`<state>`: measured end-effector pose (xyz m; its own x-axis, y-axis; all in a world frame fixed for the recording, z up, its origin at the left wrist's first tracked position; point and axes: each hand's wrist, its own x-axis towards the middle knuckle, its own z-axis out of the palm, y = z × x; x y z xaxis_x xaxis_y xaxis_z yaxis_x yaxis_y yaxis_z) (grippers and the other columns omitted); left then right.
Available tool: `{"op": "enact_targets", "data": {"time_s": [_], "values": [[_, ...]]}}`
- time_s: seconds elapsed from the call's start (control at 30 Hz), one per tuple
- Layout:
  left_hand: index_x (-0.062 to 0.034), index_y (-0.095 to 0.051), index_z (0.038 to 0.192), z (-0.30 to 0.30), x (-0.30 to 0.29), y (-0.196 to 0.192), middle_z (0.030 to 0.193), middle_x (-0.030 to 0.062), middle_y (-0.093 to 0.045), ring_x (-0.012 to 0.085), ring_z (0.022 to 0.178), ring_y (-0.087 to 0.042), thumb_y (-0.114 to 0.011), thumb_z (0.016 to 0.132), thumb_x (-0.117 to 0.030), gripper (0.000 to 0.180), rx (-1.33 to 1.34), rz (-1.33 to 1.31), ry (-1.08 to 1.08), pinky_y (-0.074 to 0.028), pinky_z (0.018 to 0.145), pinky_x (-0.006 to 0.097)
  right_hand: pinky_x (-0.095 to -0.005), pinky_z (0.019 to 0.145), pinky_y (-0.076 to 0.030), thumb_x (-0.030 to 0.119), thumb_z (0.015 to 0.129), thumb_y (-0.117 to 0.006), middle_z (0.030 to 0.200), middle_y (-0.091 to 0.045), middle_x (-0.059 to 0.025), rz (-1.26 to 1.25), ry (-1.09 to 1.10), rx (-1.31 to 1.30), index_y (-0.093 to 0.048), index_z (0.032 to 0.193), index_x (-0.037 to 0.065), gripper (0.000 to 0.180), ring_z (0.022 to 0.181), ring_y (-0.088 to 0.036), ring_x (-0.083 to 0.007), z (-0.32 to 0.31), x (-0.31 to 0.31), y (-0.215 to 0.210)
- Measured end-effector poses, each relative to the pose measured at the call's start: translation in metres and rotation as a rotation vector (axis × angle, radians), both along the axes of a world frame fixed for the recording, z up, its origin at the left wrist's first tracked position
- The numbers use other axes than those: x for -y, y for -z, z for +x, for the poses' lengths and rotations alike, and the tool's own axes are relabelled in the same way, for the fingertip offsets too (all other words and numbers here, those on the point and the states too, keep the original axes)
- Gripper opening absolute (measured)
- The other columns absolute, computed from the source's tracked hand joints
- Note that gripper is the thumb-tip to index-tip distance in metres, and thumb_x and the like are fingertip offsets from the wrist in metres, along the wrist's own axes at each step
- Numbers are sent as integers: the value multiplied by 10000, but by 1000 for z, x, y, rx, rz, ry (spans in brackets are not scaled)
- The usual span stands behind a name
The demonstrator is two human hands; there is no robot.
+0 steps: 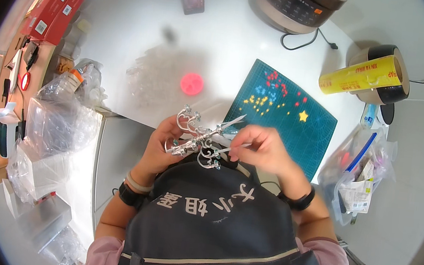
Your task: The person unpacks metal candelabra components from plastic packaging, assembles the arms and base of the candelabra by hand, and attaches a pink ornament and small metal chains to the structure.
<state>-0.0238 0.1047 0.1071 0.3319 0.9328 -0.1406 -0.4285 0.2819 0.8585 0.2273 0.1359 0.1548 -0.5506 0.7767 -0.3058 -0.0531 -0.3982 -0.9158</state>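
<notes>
Left hand (156,149) of mine, as the head view shows, grips one side of an ornate silver metal piece (197,142) with curling arms and small blue-green stones, tilted just off the near edge of the white counter (224,33), above my black apron (184,230). With my right hand (267,152) I pinch a slim whitish strip (224,150) between thumb and fingertips, its end beside the silver piece; I cannot tell whether they touch. Toward the counter's right edge lies a dark green gridded cutting mat (312,137), scattered with small red, blue and yellow star-shaped pieces (265,92); one larger yellow star (303,115) lies nearer the mat's right edge. Left of the mat sits a bright pink round container (192,84). A brown rounded cooker (296,10) stands at the counter's far right corner.
</notes>
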Motion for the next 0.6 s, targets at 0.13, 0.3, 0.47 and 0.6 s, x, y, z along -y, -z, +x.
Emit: {"op": "enact_targets", "data": {"time_s": [0.13,0.3,0.47,0.6], "values": [[-33,-361,1318,-4,-4,7,1145,72,-527,214,1096,-532,-738,731,-183,713,-34,50,-11,-504,877,359,-208,616,-478,11,781,-659,774,-633,-24,44,-69,82,-626,845,-5,74,702,-592,-67,1,-4,0],[-32,-356,1319,-5,-7,-4,1161,82,-527,215,1091,-542,-747,729,-198,728,-81,63,-10,-504,879,356,-196,607,-467,41,779,-653,784,-657,-13,150,-93,178,-651,868,6,95,690,-572,-45,1,-8,-8],[-7,-353,1314,-5,-10,-4,1182,124,-523,216,1080,-557,-721,710,-100,714,-37,107,-5,-504,875,334,-205,580,-427,-24,770,-642,761,-615,-11,254,-140,182,-681,914,21,155,667,-548,-60,0,-11,-10],[19,-358,1303,-6,-10,-9,1213,155,-508,230,1109,-546,-680,711,10,674,-56,123,33,-491,902,332,-232,535,-392,-32,765,-636,711,-581,-28,374,-162,175,-692,916,21,170,607,-508,-91,-1,-10,-10]]}}
